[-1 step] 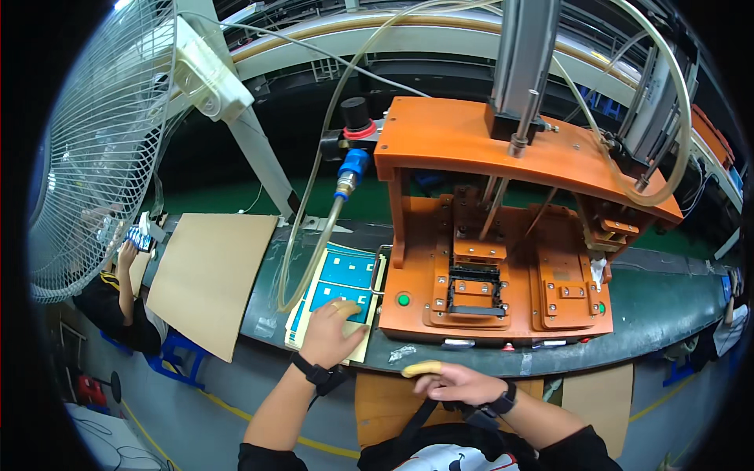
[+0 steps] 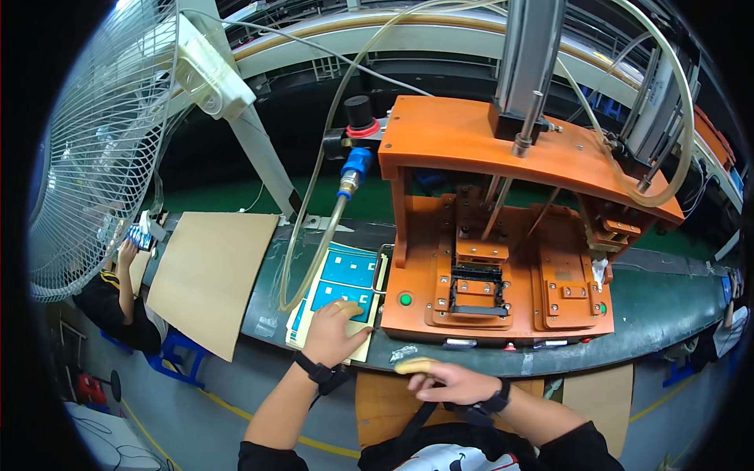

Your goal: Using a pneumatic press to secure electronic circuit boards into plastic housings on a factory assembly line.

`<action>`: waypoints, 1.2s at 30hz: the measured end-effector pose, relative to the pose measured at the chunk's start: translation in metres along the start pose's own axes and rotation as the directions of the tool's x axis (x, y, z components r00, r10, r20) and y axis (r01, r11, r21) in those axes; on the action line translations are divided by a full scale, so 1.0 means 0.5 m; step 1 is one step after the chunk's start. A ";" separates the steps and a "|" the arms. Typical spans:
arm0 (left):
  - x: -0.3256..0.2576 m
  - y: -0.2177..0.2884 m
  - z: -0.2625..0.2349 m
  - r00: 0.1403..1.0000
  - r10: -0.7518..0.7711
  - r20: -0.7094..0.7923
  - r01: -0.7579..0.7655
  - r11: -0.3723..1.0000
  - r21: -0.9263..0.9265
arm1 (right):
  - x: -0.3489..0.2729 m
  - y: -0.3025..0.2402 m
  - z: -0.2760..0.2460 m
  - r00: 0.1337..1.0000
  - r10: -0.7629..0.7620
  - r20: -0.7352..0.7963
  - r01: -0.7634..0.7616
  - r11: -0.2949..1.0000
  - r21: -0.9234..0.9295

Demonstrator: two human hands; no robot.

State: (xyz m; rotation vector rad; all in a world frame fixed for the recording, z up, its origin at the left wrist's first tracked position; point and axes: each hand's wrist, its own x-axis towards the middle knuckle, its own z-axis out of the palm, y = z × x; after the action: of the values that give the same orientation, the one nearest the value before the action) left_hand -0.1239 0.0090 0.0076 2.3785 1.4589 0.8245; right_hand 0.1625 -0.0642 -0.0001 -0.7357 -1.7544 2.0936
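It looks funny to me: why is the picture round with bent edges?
Head view: a fisheye lens curves the green workbench edge and blackens the corners; the orange press machine in the middle stays sharp, and the white wire fan glares bright.

Bare forearms rise from the lower edge of the head view, each ending in a black band at the wrist. The left hand (image 2: pixel 334 334) wears a dark strap with a small clasp; the right hand (image 2: pixel 448 383) wears a black wristband — and a yellowish cot over one of its fingers (image 2: pixel 414 365). Short black sleeves cover the upper arms. The black shirt carries a white print at the chest — partly cut off by the frame.
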 end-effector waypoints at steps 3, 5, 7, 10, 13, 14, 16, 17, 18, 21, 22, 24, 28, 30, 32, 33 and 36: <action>0.018 0.021 0.005 1.000 0.015 -0.001 -0.015 0.999 0.038 | 0.081 -0.013 0.015 0.959 -0.279 -0.060 0.204 0.818 -0.538; 0.021 0.034 -0.002 0.998 -0.043 0.036 0.038 0.992 0.121 | 0.120 -0.021 0.017 0.934 -0.358 -0.009 0.220 0.595 -0.773; 0.019 0.025 0.006 0.998 -0.032 0.050 0.025 0.990 0.141 | 0.144 -0.029 0.023 0.966 -0.260 -0.002 0.147 0.552 -0.821; 0.021 0.009 0.010 0.998 0.024 0.060 -0.035 0.981 0.193 | 0.159 -0.039 0.030 0.990 -0.142 -0.017 0.052 0.473 -0.880; 0.039 -0.018 0.000 0.999 0.043 -0.021 -0.043 0.999 0.017 | 0.161 -0.022 0.036 0.973 -0.227 -0.030 0.067 0.409 -0.910; 0.046 -0.038 -0.008 0.996 -0.004 -0.094 -0.014 0.981 -0.192 | 0.163 -0.014 0.038 0.964 -0.265 -0.035 0.072 0.384 -0.920; 0.048 -0.144 -0.007 0.956 -0.183 -0.231 0.099 0.938 -0.334 | 0.164 -0.011 0.039 0.953 -0.300 -0.044 0.071 0.362 -0.930; 0.056 -0.166 -0.034 0.912 -0.325 -0.249 0.209 0.892 -0.400 | 0.162 -0.012 0.037 0.956 -0.289 -0.048 0.066 0.372 -0.926; 0.057 -0.193 -0.071 0.848 -0.463 -0.259 0.312 0.830 -0.463 | 0.159 -0.014 0.038 0.959 -0.281 -0.046 0.067 0.381 -0.922; -0.025 -0.390 -0.141 0.619 -0.761 -0.193 0.284 0.447 -0.848 | 0.172 -0.021 0.056 0.961 -0.276 -0.008 0.097 0.363 -0.927; -0.004 -0.361 -0.154 0.519 -0.853 -0.054 0.154 0.155 -0.976 | 0.160 -0.014 0.041 0.962 -0.272 -0.039 0.064 0.360 -0.931; -0.041 -0.346 -0.178 0.630 -0.775 -0.041 0.079 0.117 -0.990 | 0.143 -0.006 0.035 0.941 -0.336 -0.035 0.100 0.376 -0.921; -0.108 -0.125 -0.214 0.781 -0.622 -0.058 0.033 0.135 -0.990 | 0.040 -0.112 0.034 0.743 -0.669 -0.035 0.305 0.385 -0.871; -0.150 -0.060 -0.204 0.808 -0.588 -0.035 0.026 0.095 -0.995 | -0.035 -0.166 0.031 0.532 -0.824 -0.194 0.218 0.355 -0.909; -0.150 0.011 -0.191 0.889 -0.453 0.072 0.108 0.054 -0.993 | -0.077 -0.230 0.003 0.400 -0.879 -0.259 -0.103 0.237 -0.966; -0.143 0.031 -0.170 0.890 -0.446 0.095 0.130 0.048 -0.990 | -0.078 -0.236 -0.016 0.405 -0.866 -0.291 -0.229 0.212 -0.950; -0.086 0.083 -0.120 0.953 -0.273 0.131 0.172 0.134 -0.976 | -0.100 -0.242 -0.068 0.466 -0.840 -0.277 -0.330 0.126 -0.936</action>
State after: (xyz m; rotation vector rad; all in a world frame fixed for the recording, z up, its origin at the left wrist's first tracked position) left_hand -0.1421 -0.0539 0.0611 1.0341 0.7306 1.2501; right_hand 0.2121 -0.0391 0.1233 -1.1681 -2.0415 -0.2765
